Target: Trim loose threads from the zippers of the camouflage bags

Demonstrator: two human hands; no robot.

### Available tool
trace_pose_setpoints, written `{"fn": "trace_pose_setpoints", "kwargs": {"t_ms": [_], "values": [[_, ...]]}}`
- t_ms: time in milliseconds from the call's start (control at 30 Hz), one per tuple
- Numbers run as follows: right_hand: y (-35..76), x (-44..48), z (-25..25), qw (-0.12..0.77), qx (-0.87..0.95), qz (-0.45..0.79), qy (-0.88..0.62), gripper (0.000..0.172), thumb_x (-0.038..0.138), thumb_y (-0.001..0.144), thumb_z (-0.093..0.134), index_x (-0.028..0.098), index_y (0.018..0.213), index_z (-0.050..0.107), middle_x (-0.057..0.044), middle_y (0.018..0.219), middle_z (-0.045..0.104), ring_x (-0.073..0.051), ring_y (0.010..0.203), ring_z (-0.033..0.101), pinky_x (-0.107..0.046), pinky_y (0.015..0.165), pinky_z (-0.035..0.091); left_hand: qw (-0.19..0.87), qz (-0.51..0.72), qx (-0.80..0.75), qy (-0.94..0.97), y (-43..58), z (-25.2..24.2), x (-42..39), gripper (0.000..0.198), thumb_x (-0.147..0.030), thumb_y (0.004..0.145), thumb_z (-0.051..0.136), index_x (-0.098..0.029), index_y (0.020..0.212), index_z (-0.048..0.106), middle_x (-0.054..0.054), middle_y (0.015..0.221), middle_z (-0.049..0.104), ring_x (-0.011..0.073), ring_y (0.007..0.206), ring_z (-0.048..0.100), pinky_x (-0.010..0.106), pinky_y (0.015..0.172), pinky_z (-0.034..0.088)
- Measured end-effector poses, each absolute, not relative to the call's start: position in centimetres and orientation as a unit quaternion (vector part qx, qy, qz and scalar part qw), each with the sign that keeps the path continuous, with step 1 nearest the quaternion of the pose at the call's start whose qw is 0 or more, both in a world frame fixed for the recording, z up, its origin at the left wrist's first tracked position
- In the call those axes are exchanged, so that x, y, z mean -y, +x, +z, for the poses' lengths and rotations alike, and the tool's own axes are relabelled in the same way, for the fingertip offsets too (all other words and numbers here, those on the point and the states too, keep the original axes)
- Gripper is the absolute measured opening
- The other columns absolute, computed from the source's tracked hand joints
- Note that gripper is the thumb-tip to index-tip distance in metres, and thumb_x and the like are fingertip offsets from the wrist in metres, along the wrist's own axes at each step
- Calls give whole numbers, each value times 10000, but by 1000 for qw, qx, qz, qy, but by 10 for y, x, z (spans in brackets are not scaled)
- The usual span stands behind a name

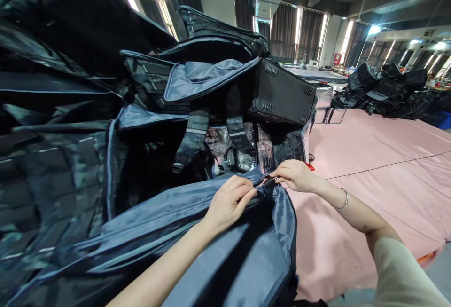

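Observation:
A large bag with grey-blue lining (218,246) lies in front of me on a pink-covered table (373,175). My left hand (229,201) is closed, pinching the fabric edge of the bag by its zipper. My right hand (298,175), a bracelet on its wrist, is closed in a pinch on the zipper pull (269,181) at the bag's top corner. The two hands are close together, with the zipper running between them.
A tall heap of black insulated bags (211,86) with silver lining and straps stands behind and to the left. Another pile of black bags (391,88) lies far right on the table. Curtained windows line the back of the hall.

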State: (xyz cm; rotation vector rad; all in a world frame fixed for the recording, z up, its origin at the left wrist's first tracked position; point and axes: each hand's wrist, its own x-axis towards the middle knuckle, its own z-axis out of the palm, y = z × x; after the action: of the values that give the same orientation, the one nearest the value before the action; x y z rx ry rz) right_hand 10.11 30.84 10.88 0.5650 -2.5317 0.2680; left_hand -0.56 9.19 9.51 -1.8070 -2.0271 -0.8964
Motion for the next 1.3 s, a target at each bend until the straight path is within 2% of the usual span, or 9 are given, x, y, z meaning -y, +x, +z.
{"fn": "trace_pose_setpoints", "kwargs": {"t_ms": [133,367,467,567,900,1100,1300], "values": [[110,-306,112,235,941,215,114,223,289,856,535,173,1033,604,-32,842,633,-125,742,558,-218,655,404,183,-291,718,-605,-6,92,-91,153,-268,846,488,-170,942,556,48,862,600,156,812,528,288,726,445],[120,-293,125,153,945,289,23,200,296,759,634,187,925,610,31,710,621,-85,565,518,-187,531,340,299,-233,675,-633,2,84,-92,137,-144,842,466,-187,786,584,16,757,603,123,687,491,260,611,376],[123,-286,129,154,954,257,24,130,278,757,629,174,825,591,30,684,609,-83,546,503,-190,520,316,340,-210,658,-639,3,81,-91,117,-140,823,502,-192,770,591,12,747,613,119,668,482,266,599,349],[125,-279,134,152,967,198,46,84,258,789,589,180,820,589,21,703,621,-96,573,525,-203,545,310,350,-194,650,-646,3,78,-90,111,-133,814,510,-194,777,595,15,753,619,125,675,484,275,605,342],[120,-266,155,77,994,51,50,133,308,795,566,191,854,582,-21,741,650,-176,679,597,-239,548,311,355,-178,656,-641,8,81,-90,127,-127,818,498,-193,783,600,21,773,625,142,697,489,290,622,339],[116,-263,164,50,996,34,67,135,307,797,552,189,851,588,-22,735,655,-178,672,597,-238,520,295,353,-181,657,-641,8,80,-90,119,-133,818,500,-192,779,596,19,771,623,144,700,479,289,630,332],[116,-263,163,45,994,51,85,108,286,807,547,188,802,594,-24,760,659,-163,670,592,-235,554,322,347,-187,661,-639,10,81,-89,153,-130,828,476,-197,775,602,12,767,624,137,699,482,290,634,329]]}}
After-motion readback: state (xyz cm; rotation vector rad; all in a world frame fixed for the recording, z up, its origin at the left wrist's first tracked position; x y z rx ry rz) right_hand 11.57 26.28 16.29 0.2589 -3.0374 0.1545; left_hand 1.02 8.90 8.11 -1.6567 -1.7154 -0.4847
